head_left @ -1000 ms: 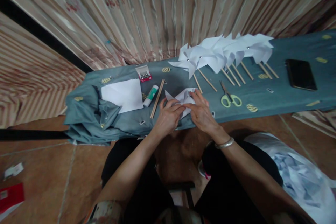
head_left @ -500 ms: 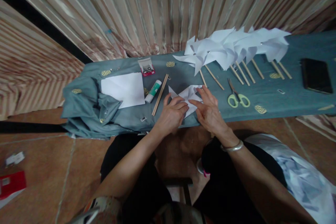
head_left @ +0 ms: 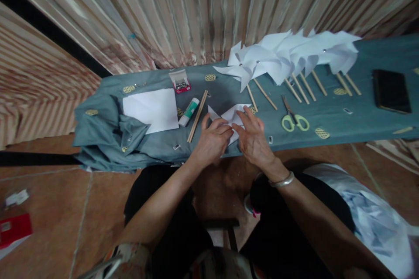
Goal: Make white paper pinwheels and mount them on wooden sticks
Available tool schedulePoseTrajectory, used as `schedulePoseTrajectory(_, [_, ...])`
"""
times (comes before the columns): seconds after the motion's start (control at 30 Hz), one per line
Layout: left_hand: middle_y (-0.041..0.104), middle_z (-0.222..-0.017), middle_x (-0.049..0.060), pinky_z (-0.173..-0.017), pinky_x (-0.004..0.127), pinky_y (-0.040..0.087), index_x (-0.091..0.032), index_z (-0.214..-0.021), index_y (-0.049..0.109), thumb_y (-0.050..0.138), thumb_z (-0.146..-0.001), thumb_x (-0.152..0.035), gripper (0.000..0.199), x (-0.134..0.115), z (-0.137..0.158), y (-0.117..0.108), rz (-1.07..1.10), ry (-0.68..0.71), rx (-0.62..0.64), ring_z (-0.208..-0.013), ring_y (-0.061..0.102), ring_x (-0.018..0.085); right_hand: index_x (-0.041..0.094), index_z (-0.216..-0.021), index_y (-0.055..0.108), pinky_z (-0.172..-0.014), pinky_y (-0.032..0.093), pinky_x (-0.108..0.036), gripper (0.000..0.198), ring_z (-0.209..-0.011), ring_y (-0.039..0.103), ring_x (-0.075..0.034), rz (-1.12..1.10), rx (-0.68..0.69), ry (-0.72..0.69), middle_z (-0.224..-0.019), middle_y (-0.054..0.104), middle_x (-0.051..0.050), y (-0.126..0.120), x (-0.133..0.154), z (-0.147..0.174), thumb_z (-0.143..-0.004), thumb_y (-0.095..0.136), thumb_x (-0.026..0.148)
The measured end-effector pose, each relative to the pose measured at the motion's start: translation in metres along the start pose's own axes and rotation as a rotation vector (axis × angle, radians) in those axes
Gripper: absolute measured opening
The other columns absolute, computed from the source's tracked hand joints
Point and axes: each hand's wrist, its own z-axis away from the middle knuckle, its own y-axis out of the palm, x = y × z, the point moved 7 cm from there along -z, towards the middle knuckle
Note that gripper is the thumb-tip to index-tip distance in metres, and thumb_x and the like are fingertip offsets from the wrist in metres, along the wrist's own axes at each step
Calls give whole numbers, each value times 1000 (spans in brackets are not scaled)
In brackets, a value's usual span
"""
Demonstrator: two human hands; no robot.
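A white paper pinwheel (head_left: 233,116), part folded, lies on the cloth near the front edge between my hands. My left hand (head_left: 212,139) is closed on its left side, fingertips pressed at the middle. From the right, my right hand (head_left: 253,140) grips the paper, its thumb near the centre and its fingers bent over a right-hand blade. My fingers hide much of the centre. Left of the paper lie thin wooden sticks (head_left: 197,117) and a glue stick (head_left: 189,112). Green-handled scissors (head_left: 293,118) rest to the right.
Several finished pinwheels (head_left: 275,59) on sticks lie along the back. A white paper stack (head_left: 152,111) and an open box of metal pins (head_left: 180,81) are at left. A dark phone (head_left: 391,90) lies at far right. A plastic bag (head_left: 376,222) with paper stands on the floor.
My right hand has shifted slightly left, its thumb and fingers closer to the middle of the paper. My left hand stays on the paper. The whole view has moved a little.
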Motion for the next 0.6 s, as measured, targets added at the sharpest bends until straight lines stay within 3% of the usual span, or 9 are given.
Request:
schedulePoseTrajectory(0.43, [71,-110,5,-115,63,12,-20,-109,67,50,-87,-12,30,0,0,-1,32,-3,15,-122,51,26,19,-118,63,-107,29,-54,38,-146,19,-31,-12,15,6,-152,37,-13,-3,-5,4,-92,37,13])
schedulePoseTrajectory(0.6, [70,-114,7,-116,60,13,-20,-110,67,50,-87,-13,30,1,3,-4,83,9,-49,-125,49,26,18,-118,65,-107,30,-53,39,-145,21,-33,-4,-3,4,-151,39,-14,-3,-3,3,-90,39,13])
